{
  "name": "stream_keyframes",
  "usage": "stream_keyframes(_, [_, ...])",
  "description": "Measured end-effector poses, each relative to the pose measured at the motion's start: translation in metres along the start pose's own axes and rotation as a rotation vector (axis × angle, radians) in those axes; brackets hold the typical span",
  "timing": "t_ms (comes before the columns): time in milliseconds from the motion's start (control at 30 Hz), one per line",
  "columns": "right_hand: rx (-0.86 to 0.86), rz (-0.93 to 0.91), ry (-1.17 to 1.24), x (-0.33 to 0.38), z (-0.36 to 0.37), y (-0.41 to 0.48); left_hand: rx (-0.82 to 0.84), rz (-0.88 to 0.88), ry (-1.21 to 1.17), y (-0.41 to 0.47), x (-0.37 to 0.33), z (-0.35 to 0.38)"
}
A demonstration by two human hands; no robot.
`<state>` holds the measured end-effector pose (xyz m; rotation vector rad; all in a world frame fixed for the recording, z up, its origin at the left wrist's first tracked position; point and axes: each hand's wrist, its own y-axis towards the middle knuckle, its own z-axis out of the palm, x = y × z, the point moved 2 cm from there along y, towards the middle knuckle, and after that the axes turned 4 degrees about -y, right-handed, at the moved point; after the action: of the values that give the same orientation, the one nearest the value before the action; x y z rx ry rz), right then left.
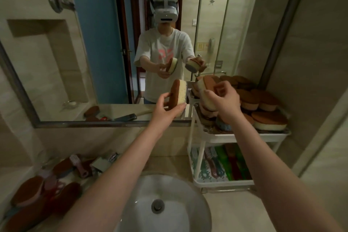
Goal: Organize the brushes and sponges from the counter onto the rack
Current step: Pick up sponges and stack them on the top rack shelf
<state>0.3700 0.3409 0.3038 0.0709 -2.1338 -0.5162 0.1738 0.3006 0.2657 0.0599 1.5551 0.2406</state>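
1. You stand at a bathroom tabletop (235,213) with a round sink (169,218) set in its front middle; both your bare arms reach forward over the basin toward the mirror (84,62) on the back wall.
2. Your left hand (168,107) is raised in front of the mirror's lower edge. Its grip is closed around a sponge (182,96) with a brown backing and cream foam, held upright on its edge, thumb on the brown side and fingers under the foam.
3. Your right hand (223,99) is just to the right, above the top shelf of the rack (244,136). Its grip is curled round a second sponge (209,83) of the same kind, brown side up, with fingers at its brown handle.
4. The white two-shelf rack stands at the tabletop's back right corner, against the side wall.
5. Its top shelf carries a heap of brown-and-cream sponges (267,103), stacked and overlapping.
6. Its lower shelf holds brushes (231,164) lying side by side: green, red and pink ones show.
7. Along the tabletop's left edge lie more sponges and brushes (62,192), brown and pink, in a loose cluster well apart from the rack.
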Motion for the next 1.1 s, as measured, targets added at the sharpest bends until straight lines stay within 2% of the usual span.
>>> stream_keyframes(133, [-0.055,-0.118,-0.4,0.009,0.009,0.03,-0.017,-0.006,0.048,0.007,0.002,0.0])
stream_keyframes(300, [0.052,-0.081,-0.821,-0.001,0.026,0.039,-0.004,-0.006,0.072,0.01,0.005,-0.003])
stream_keyframes(600, [-0.006,-0.118,-0.896,-0.018,0.029,0.019,0.011,-0.016,0.088,0.006,0.007,0.0])
stream_keyframes(667, [-0.078,-0.183,-0.807,-0.017,0.028,0.011,0.02,-0.004,0.107,0.005,0.007,0.004])
stream_keyframes(767, [-0.206,-0.242,-0.427,-0.016,0.017,-0.006,0.05,0.048,0.152,0.003,0.005,0.017])
stream_keyframes(867, [-0.136,-0.095,0.079,-0.021,0.0,-0.02,0.098,0.121,0.203,-0.003,-0.001,0.033])
stream_keyframes(933, [-0.041,0.055,0.308,-0.028,-0.012,-0.025,0.152,0.168,0.236,-0.005,-0.004,0.046])
stream_keyframes(1000, [0.022,0.156,0.39,-0.038,-0.025,-0.028,0.221,0.224,0.262,-0.007,-0.007,0.063])
stream_keyframes(1100, [-0.029,0.265,0.428,-0.055,-0.049,-0.027,0.282,0.266,0.24,-0.006,-0.007,0.093])
